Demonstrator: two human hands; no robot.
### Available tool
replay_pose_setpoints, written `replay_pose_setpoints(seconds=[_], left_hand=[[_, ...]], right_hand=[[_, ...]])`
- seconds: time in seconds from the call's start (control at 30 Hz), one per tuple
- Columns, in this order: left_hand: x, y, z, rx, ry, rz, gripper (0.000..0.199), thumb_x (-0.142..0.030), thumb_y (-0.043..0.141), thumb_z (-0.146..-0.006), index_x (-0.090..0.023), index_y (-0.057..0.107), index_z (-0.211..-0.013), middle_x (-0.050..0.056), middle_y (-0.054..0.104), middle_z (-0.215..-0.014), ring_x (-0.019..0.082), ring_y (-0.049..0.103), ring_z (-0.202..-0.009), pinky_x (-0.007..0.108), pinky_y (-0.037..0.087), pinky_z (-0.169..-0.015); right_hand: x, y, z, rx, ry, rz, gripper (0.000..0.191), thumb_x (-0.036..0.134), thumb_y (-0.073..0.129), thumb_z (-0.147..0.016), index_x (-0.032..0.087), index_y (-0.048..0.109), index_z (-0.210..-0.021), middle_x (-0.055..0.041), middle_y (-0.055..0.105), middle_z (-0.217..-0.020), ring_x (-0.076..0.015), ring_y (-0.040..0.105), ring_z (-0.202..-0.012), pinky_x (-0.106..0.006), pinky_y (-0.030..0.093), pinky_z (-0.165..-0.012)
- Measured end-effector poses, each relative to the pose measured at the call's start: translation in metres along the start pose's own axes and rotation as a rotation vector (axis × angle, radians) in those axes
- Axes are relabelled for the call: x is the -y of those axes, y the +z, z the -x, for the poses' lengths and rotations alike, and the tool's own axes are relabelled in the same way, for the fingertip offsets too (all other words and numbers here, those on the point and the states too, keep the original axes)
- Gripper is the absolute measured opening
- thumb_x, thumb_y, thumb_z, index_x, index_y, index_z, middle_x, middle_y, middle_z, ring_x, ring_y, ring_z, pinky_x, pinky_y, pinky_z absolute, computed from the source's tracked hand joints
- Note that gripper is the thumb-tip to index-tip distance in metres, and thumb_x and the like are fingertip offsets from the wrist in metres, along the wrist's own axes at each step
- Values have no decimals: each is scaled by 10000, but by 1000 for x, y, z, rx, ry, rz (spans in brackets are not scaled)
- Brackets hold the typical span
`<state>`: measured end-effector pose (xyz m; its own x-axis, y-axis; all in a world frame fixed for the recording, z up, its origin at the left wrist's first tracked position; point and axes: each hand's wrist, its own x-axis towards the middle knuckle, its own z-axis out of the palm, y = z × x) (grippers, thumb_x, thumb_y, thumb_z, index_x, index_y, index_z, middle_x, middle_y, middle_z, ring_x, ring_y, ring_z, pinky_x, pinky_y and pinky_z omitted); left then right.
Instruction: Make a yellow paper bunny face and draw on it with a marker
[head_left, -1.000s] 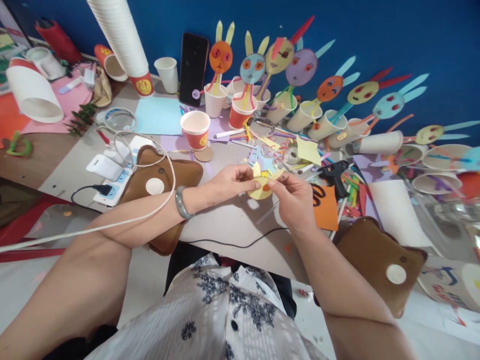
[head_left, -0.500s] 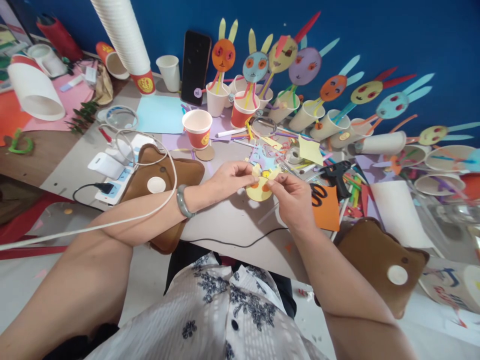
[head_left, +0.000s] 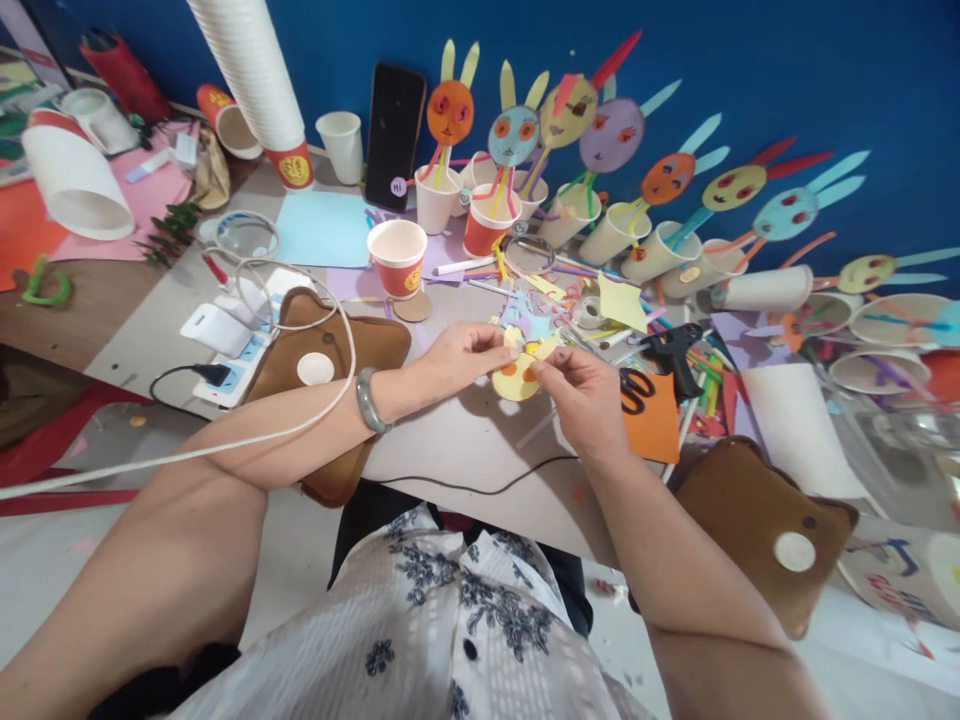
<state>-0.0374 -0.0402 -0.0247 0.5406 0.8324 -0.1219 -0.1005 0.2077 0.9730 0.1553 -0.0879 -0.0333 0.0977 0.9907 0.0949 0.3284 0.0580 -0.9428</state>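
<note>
Between my two hands is a round yellow paper face point(head_left: 514, 385) with orange spots and pale yellow ear pieces at its top. My left hand point(head_left: 469, 355) pinches its upper left edge, thumb on the front. On the upper right edge, my right hand point(head_left: 581, 395) pinches it the same way, and the fingertips partly cover the ears. The face is held just above the table's front part. Right behind it lie light blue paper scraps point(head_left: 525, 312). Black-handled scissors point(head_left: 636, 390) rest on orange paper point(head_left: 654, 425) beside my right hand.
Paper cups with rabbit-faced figures point(head_left: 514, 135) line the blue wall. A red-and-white cup point(head_left: 397, 260) stands behind my left hand. A black glue gun point(head_left: 673, 355) lies at right. A white cable crosses my left forearm near a power strip point(head_left: 236, 365). Brown cushions point(head_left: 757, 530) flank me.
Both hands keep their pinch on the yellow paper face, with hardly any movement. The view has shifted very slightly.
</note>
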Motion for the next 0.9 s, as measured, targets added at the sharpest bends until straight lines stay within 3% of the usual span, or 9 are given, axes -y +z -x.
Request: replay_pose_setpoints(seconds=[0.1,0.23,0.47,0.57,0.73,0.9], left_hand=[[-2,1,-1,-24,-42,35,264,-386,762,-868,-157,632,-848,-22,631,-761,85,543,-681,250,426,-670],[-8,3,-3,-186,-61,24,200,-364,670,-960,-181,630,-1032,15,685,-945,123,610,-854,269,482,-783],[-9,-3,-7,-412,51,-57,173,-362,487,-1050,-227,570,-1117,45,660,-1123,175,616,-1088,318,511,-920],[-9,-4,-8,-417,59,-53,165,-348,457,-1056,-233,552,-1125,52,653,-1184,175,627,-1115,314,508,-933],[-13,-2,-6,-435,55,-28,177,-326,432,-1058,-217,552,-1128,63,668,-1169,163,647,-1074,307,516,-910],[-8,-2,-5,-317,111,-25,172,-365,502,-1025,-211,576,-1044,32,714,-1018,125,664,-882,284,510,-841]], right_hand=[[5,-4,-4,-11,-9,84,214,390,718,-806,223,632,-704,7,653,-687,-158,567,-645,-326,481,-672],[4,-7,-10,62,3,178,215,378,731,-780,218,638,-671,1,654,-633,-152,565,-595,-309,454,-611],[-5,6,-4,164,46,210,190,385,711,-768,217,648,-830,-13,708,-700,-182,626,-631,-334,474,-638],[-7,12,-1,150,10,240,199,354,676,-793,235,594,-930,12,697,-690,-193,644,-639,-358,479,-689],[-14,15,-1,103,-145,485,135,289,667,-803,246,550,-857,-3,721,-726,-214,643,-679,-460,430,-894],[-19,14,-4,146,-225,637,139,289,638,-846,237,531,-775,-19,713,-735,-216,612,-682,-448,371,-883]])
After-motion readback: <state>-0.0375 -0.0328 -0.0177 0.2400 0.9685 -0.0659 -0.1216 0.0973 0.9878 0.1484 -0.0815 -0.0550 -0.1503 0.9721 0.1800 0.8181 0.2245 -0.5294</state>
